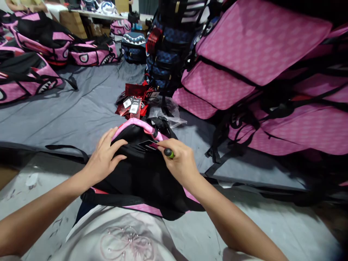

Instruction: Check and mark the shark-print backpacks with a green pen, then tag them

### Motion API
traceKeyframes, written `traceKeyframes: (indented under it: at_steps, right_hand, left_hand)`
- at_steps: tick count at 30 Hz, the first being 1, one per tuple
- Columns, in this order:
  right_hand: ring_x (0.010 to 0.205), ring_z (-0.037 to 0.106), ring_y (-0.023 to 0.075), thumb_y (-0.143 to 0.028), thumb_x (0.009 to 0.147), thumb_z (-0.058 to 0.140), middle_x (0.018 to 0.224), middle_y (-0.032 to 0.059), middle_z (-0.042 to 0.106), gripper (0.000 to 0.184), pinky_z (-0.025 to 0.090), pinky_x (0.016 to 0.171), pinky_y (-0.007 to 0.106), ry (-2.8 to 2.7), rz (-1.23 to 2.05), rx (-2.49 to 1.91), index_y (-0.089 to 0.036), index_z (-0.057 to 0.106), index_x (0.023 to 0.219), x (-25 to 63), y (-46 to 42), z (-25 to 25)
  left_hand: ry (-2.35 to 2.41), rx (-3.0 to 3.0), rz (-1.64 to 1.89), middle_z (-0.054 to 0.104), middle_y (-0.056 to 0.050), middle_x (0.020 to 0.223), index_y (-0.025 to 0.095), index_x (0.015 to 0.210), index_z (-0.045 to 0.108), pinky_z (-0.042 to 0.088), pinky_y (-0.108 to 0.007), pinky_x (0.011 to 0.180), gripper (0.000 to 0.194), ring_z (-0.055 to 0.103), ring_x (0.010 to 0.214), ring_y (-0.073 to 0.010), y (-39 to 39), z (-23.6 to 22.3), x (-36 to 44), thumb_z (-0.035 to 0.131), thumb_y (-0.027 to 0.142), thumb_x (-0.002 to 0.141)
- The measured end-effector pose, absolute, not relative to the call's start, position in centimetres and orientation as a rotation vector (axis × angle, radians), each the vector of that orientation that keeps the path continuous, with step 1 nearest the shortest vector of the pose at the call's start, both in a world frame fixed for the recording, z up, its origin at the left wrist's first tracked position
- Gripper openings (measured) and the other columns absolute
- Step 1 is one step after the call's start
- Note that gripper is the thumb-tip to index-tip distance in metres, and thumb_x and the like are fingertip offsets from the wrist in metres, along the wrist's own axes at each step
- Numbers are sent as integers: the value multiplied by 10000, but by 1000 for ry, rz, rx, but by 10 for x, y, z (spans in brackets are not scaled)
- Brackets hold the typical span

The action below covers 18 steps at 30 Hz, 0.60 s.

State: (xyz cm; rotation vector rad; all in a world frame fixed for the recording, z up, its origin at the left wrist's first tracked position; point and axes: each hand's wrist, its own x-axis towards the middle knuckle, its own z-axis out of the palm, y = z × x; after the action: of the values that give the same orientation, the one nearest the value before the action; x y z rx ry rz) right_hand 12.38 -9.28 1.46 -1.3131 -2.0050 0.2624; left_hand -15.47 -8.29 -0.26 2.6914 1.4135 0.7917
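A black and pink backpack [141, 170] lies at the table's near edge against my body, its black side up and its pink edge facing away. My left hand [107, 156] rests on its left side, fingers spread and not wrapped round anything. My right hand [178, 157] is closed above the backpack's right side. Out of that fist sticks the end of a green-and-black tool handle [169, 153]; the tool's working end is hidden. Thumb and forefinger also pinch a small dark tag [149, 145] over the black fabric.
Red hang tags [133, 103] lie in a heap beyond the backpack, beside a clear plastic bag [170, 110]. Pink bags [261, 43] are piled high at right. Dark blue bags [165, 61] stand stacked behind. More pink bags [40, 40] lie at far left on the grey cloth [81, 94].
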Motion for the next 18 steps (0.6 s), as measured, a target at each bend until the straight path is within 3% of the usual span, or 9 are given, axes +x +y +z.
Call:
traceKeyframes:
  at_steps: [3, 7, 9, 13, 18]
  right_hand:
    - [918, 727, 176, -18, 873, 520, 999, 34, 788, 383, 492, 763, 248, -2225, 375, -1488, -232, 745, 1097, 106, -86, 14]
    - [970, 719, 209, -52, 887, 511, 1031, 37, 788, 377, 456, 739, 267, -2551, 479, -1659, -243, 735, 1123, 86, -72, 26]
    - [1020, 703, 229, -54, 913, 474, 1077, 69, 770, 362, 447, 728, 281, -2655, 433, -1694, -221, 736, 1100, 80, -67, 33]
    - [1021, 698, 230, -42, 908, 462, 1126, 91, 739, 363, 429, 695, 289, -2731, 416, -1727, -199, 729, 1098, 73, -63, 36]
    - [960, 719, 230, -47, 899, 479, 1088, 83, 755, 346, 401, 688, 306, -2847, 460, -1619, -182, 727, 1098, 66, -55, 33]
  left_hand:
    - [1323, 2655, 914, 372, -213, 1622, 198, 1319, 571, 451, -533, 1183, 354, 431, 1493, -337, -85, -17, -161, 633, 232, 973]
    - [1406, 2588, 966, 398, -213, 1620, 231, 1590, 283, 444, -521, 1198, 776, 420, 1508, -323, -86, -21, -159, 695, 360, 945]
    - [1545, 2549, 936, 441, -220, 1594, 216, 1633, 189, 478, -521, 1167, 890, 458, 1480, -341, -87, -23, -158, 698, 432, 934]
    - [1646, 2543, 949, 608, -185, 1449, 205, 1603, 295, 560, -464, 1073, 789, 631, 1312, -322, -88, -30, -158, 668, 447, 951]
    - [1641, 2569, 993, 627, -172, 1434, 197, 1594, 321, 568, -430, 1051, 770, 647, 1290, -309, -87, -34, -159, 660, 458, 954]
